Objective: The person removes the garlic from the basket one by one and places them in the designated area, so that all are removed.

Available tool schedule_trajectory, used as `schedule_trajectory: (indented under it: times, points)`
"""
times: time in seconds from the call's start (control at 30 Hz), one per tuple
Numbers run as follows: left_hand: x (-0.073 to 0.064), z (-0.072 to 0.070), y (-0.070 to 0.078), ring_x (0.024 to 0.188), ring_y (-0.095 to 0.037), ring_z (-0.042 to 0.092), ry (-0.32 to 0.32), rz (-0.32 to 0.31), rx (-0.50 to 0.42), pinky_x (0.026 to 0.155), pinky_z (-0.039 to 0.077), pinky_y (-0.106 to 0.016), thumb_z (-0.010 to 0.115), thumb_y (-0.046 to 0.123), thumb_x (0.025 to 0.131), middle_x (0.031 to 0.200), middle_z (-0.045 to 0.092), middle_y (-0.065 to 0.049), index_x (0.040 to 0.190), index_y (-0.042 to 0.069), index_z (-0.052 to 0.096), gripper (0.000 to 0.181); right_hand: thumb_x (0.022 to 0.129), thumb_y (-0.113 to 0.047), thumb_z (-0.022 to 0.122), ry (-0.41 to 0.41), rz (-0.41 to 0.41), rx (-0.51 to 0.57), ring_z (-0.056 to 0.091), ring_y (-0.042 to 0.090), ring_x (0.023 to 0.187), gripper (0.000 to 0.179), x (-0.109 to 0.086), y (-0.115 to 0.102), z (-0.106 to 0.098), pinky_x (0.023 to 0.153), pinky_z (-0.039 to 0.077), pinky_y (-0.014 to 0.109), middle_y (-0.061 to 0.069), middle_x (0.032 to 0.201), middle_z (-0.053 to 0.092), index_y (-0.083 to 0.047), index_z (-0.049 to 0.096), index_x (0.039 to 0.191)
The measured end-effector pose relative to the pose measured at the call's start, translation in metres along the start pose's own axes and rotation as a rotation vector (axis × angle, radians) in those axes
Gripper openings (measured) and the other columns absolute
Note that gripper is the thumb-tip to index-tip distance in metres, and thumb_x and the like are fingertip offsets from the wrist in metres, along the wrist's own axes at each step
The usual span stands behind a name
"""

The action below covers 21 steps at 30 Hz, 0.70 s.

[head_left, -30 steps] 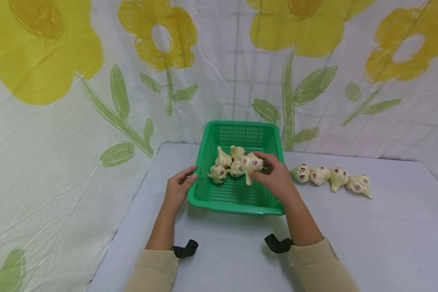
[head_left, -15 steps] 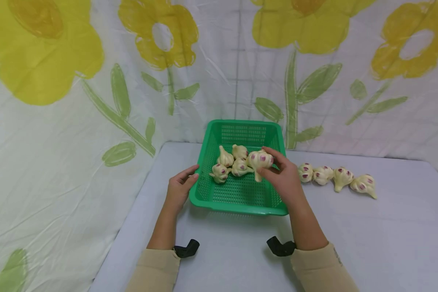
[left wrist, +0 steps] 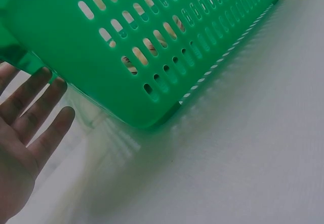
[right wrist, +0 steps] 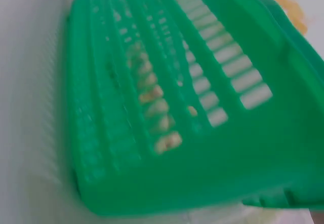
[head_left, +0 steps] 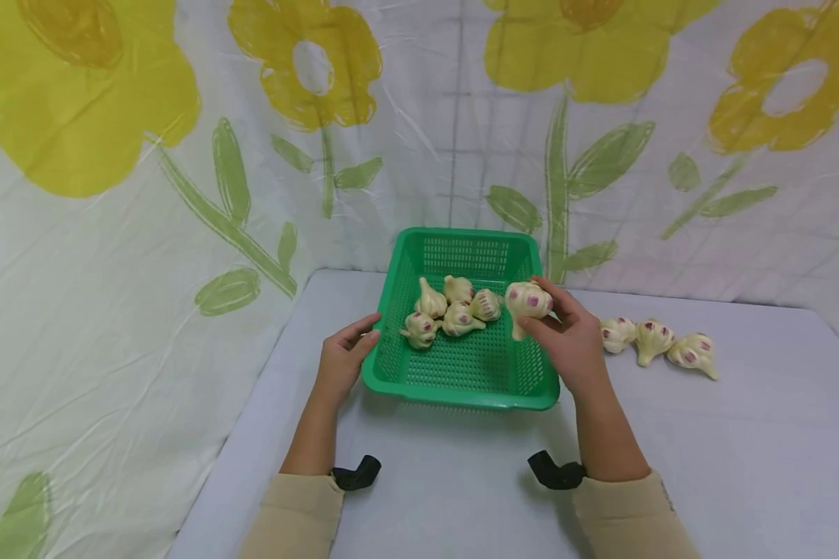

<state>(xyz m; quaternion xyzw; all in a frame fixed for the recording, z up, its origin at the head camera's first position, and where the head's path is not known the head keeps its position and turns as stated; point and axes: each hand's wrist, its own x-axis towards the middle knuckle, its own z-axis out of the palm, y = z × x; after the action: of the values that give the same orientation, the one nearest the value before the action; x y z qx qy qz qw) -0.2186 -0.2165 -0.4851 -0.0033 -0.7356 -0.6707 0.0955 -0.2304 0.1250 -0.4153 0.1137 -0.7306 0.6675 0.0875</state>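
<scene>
In the head view a green plastic basket (head_left: 461, 397) holds several garlic bulbs (head_left: 460, 319) with purple markings. My right hand (head_left: 575, 341) pinches another garlic bulb (head_left: 527, 300) between thumb and fingers, stem downward, over the basket's right side. At the left rim rests my left hand (head_left: 344, 355), its fingertips right at the edge. The left wrist view shows these fingers (left wrist: 38, 112) straight beside the basket wall (left wrist: 91, 67). In the right wrist view the basket wall (right wrist: 167, 183) fills the picture, and neither the right hand nor its bulb shows.
Three garlic bulbs (head_left: 652, 341) show in a row on the white table (head_left: 741, 450), right of the right hand. A white curtain (head_left: 405, 155) printed with yellow flowers hangs behind and to the left. Black wrist mounts (head_left: 558, 472) stick out near both sleeves.
My right hand has moved right with its garlic bulb, uncovering another bulb in the basket. It now hides the leftmost bulb of the table row. The left hand stays at the rim.
</scene>
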Motion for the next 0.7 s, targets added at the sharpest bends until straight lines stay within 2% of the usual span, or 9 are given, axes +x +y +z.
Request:
schedule_trajectory:
  times: [0.13, 0.37, 0.53, 0.7]
  points:
    - [0.0, 0.0, -0.002, 0.102, -0.01, 0.062, 0.004, 0.016, 0.006, 0.082, 0.052, -0.019, 0.067, 0.024, 0.095, 0.118, 0.065, -0.007, 0.129, 0.008, 0.065, 0.037, 0.088, -0.008, 0.074, 0.056, -0.012, -0.023, 0.061, 0.004, 0.113, 0.059, 0.0, 0.002, -0.019, 0.086, 0.052, 0.016, 0.003, 0.14, 0.056, -0.014, 0.053, 0.143]
    - [0.002, -0.002, -0.001, 0.101, -0.006, 0.062, -0.004, -0.03, -0.009, 0.082, 0.051, -0.018, 0.066, 0.02, 0.095, 0.12, 0.065, -0.008, 0.13, 0.007, 0.064, 0.037, 0.085, -0.004, 0.076, 0.196, 0.036, -0.008, 0.057, 0.0, 0.117, 0.062, -0.002, 0.002, -0.063, 0.086, 0.048, 0.009, -0.005, 0.14, 0.058, -0.012, 0.054, 0.142]
    - [0.003, -0.003, -0.001, 0.1, -0.006, 0.062, -0.013, -0.038, -0.009, 0.081, 0.051, -0.018, 0.066, 0.018, 0.095, 0.118, 0.065, -0.005, 0.131, 0.004, 0.063, 0.038, 0.083, 0.003, 0.074, 0.359, 0.097, 0.075, 0.055, 0.005, 0.122, 0.06, -0.004, 0.003, -0.098, 0.084, 0.048, 0.007, -0.004, 0.136, 0.06, -0.011, 0.057, 0.139]
    - [0.001, -0.001, -0.001, 0.103, -0.007, 0.062, 0.001, -0.015, -0.001, 0.083, 0.051, -0.018, 0.066, 0.023, 0.096, 0.116, 0.066, -0.001, 0.13, 0.007, 0.064, 0.038, 0.083, 0.005, 0.073, 0.555, 0.198, 0.182, 0.05, 0.009, 0.131, 0.06, -0.007, 0.0, -0.135, 0.074, 0.05, 0.008, -0.002, 0.139, 0.055, -0.017, 0.059, 0.137]
